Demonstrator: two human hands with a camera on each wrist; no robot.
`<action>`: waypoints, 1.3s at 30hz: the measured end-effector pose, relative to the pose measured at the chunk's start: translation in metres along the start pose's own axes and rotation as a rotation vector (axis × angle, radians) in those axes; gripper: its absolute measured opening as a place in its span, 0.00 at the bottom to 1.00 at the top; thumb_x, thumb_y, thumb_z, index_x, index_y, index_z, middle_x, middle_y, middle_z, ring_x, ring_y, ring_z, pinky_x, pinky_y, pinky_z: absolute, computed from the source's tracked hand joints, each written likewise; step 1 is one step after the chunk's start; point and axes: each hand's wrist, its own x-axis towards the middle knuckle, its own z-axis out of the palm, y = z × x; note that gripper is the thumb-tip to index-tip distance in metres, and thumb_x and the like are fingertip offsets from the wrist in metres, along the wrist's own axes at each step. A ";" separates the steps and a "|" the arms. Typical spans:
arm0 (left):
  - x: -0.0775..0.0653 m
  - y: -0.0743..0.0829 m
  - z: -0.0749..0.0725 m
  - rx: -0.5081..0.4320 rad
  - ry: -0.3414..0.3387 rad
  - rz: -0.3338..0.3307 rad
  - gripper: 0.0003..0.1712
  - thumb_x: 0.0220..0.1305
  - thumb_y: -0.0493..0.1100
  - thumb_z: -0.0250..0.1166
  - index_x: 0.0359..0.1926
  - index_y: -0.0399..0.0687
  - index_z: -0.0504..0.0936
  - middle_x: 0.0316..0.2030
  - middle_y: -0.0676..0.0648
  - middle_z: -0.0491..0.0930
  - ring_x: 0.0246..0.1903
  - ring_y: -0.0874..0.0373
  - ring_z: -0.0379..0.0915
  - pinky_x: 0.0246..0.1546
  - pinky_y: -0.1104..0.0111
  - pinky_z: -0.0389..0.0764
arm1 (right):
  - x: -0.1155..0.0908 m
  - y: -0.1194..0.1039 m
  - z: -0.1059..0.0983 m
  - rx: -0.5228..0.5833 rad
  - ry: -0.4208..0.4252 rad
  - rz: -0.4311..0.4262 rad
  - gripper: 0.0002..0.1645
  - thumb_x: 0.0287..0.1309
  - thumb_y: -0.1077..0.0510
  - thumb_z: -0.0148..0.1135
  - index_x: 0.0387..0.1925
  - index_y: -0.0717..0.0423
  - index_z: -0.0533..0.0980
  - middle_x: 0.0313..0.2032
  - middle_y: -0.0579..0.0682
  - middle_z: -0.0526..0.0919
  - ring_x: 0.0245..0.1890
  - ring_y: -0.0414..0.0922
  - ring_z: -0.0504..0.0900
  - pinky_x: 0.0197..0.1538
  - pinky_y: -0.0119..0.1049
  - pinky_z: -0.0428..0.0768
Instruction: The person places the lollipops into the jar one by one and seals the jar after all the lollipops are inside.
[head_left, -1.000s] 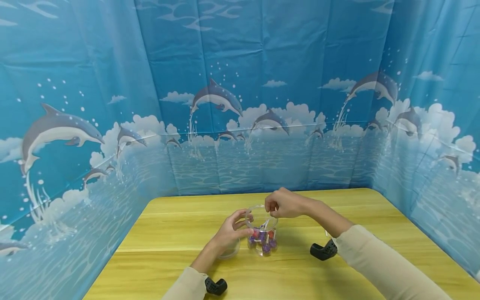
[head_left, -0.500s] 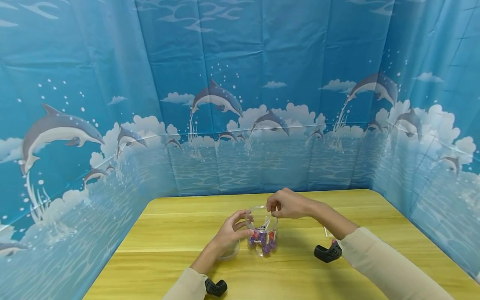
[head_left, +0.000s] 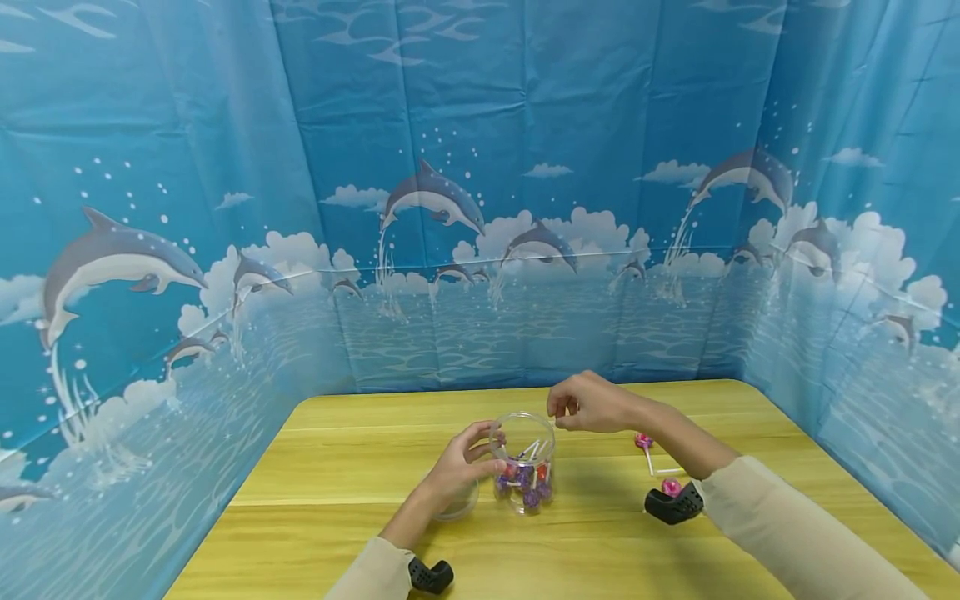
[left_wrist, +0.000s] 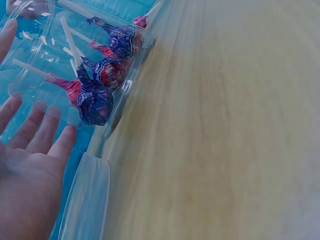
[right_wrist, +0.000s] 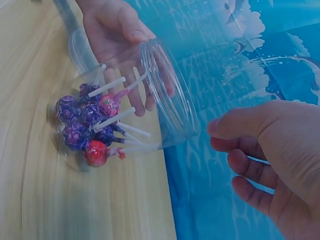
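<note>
On the table stands a clear round jar (head_left: 517, 439), its mouth uncovered. Several wrapped lollipops (right_wrist: 75, 120), purple, pink and red, lie in its bottom with white sticks angled up. My left hand (head_left: 456, 468) holds the jar's left side, thumb in front and fingers behind. In the left wrist view, the left fingertips (left_wrist: 67, 132) show against the clear wall. My right hand (head_left: 597, 406) hovers just right of the jar's rim, fingers loosely bent. The right wrist view shows nothing between its thumb and fingers (right_wrist: 250, 165).
A clear round lid (head_left: 459, 507) lies on the table left of the jar, partly under my left hand. Right of the jar, a pink lollipop (head_left: 644, 442) and another pink lollipop (head_left: 671, 487) lie on the wood, near my right forearm. A dolphin-print curtain (head_left: 480, 325) surrounds the table.
My right hand has moved from over the jar's mouth to the right, off the rim. The lollipops on the table have come into view beside the forearm. My left hand stays on the jar.
</note>
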 end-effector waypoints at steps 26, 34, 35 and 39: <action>-0.002 0.002 0.000 0.001 -0.006 -0.006 0.38 0.71 0.45 0.70 0.76 0.43 0.65 0.69 0.40 0.69 0.71 0.41 0.63 0.62 0.56 0.77 | -0.062 0.024 -0.017 0.005 0.048 0.114 0.04 0.67 0.63 0.68 0.38 0.50 0.83 0.34 0.38 0.82 0.31 0.36 0.80 0.35 0.36 0.82; -0.002 0.002 0.000 0.003 -0.010 -0.007 0.39 0.71 0.46 0.70 0.76 0.43 0.65 0.70 0.40 0.68 0.72 0.40 0.62 0.62 0.55 0.77 | -0.083 0.036 -0.017 0.064 0.049 0.140 0.04 0.67 0.64 0.67 0.38 0.51 0.82 0.31 0.40 0.82 0.29 0.39 0.81 0.32 0.36 0.81; -0.002 0.002 -0.001 0.004 -0.010 -0.007 0.40 0.71 0.47 0.70 0.77 0.42 0.64 0.70 0.40 0.68 0.72 0.39 0.62 0.62 0.55 0.77 | -0.086 0.039 -0.016 0.071 0.050 0.141 0.04 0.67 0.64 0.67 0.38 0.51 0.82 0.30 0.40 0.82 0.28 0.40 0.81 0.32 0.36 0.81; -0.002 0.002 -0.001 0.008 -0.009 -0.002 0.41 0.71 0.46 0.70 0.77 0.41 0.63 0.69 0.40 0.68 0.71 0.40 0.62 0.62 0.56 0.77 | -0.098 0.049 -0.012 0.071 0.068 0.137 0.05 0.67 0.65 0.67 0.37 0.51 0.82 0.29 0.40 0.83 0.28 0.39 0.81 0.31 0.35 0.80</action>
